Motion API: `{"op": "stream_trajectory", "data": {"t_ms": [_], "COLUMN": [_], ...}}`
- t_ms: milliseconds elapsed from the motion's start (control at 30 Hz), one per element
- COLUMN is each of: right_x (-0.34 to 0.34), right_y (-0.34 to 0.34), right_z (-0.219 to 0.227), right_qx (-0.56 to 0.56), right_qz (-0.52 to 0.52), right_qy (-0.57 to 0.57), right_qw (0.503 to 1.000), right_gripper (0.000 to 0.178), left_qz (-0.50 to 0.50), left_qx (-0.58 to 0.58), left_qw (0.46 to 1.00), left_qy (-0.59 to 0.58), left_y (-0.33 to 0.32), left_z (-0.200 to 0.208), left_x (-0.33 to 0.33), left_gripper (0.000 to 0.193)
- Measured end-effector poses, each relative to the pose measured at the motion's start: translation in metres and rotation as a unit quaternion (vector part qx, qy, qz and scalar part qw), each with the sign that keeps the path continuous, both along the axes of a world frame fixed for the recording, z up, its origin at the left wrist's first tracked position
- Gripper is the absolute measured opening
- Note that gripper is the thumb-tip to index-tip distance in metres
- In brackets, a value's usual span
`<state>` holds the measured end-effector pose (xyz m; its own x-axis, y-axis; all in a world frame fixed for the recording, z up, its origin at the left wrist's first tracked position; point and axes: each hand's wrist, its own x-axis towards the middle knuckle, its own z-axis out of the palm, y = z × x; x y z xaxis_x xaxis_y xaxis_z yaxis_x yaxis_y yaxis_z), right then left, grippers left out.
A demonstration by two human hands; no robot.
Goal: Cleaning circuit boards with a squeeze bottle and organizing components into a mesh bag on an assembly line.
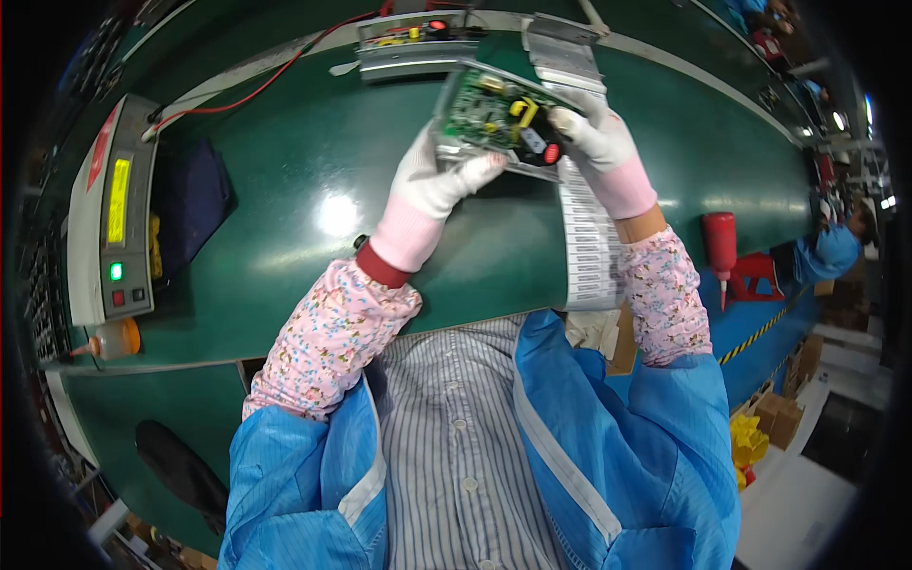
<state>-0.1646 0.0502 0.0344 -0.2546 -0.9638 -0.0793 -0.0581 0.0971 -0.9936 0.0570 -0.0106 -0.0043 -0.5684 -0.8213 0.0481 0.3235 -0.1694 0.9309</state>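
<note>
Between my two gloved hands is a green circuit board point(472, 112) in a silver metal housing, tilted above the green bench. Yellow, black and red parts stand on its right half. My left hand point(439, 180) grips the lower left side, thumb along the near edge. My right hand point(598, 142) closes round the right end, with its thumb on top by the black part. Both gloves are white with pink cuffs. Below the right hand, a long strip of printed white labels point(591, 242) runs down the bench to its front edge.
Another board in a metal housing point(418, 59) lies at the back, beside an empty-looking metal bracket point(562, 52). A device with a lit yellow display point(116, 199) stands left, near a dark blue cloth point(195, 214) and an orange-based bottle point(119, 338). A red bottle point(719, 242) is at right.
</note>
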Motion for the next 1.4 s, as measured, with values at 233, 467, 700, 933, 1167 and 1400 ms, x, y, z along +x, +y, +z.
{"op": "stream_trajectory", "data": {"t_ms": [233, 467, 700, 933, 1167, 1400], "right_x": [-0.008, -0.161, -0.190, -0.072, 0.064, 0.075], "right_y": [0.033, 0.190, 0.218, 0.140, 0.066, 0.070], "right_z": [0.030, 0.040, 0.025, 0.066, 0.023, 0.012], "right_qx": [-0.050, 0.335, 0.419, -0.152, -0.310, -0.283], "right_qz": [-0.021, -0.273, -0.196, -0.249, -0.147, -0.168], "right_qy": [0.264, 0.645, 0.531, -0.018, -0.006, 0.065], "right_qw": [0.963, 0.630, 0.710, 0.956, 0.939, 0.942], "right_gripper": [0.070, 0.087, 0.064, 0.056, 0.074, 0.078], "left_qz": [-0.042, -0.063, -0.054, -0.028, -0.036, -0.024], "left_qx": [0.076, 0.158, 0.151, 0.163, 0.153, 0.128], "left_qw": [0.993, 0.967, 0.973, 0.973, 0.980, 0.984], "left_qy": [0.077, 0.191, 0.163, 0.161, 0.125, 0.119], "left_y": [0.019, 0.013, 0.014, 0.020, 0.015, 0.017], "left_z": [0.002, 0.002, 0.000, 0.001, -0.012, -0.011], "left_x": [0.008, 0.005, 0.006, 0.003, 0.005, 0.004], "left_gripper": [0.035, 0.031, 0.030, 0.048, 0.049, 0.048]}}
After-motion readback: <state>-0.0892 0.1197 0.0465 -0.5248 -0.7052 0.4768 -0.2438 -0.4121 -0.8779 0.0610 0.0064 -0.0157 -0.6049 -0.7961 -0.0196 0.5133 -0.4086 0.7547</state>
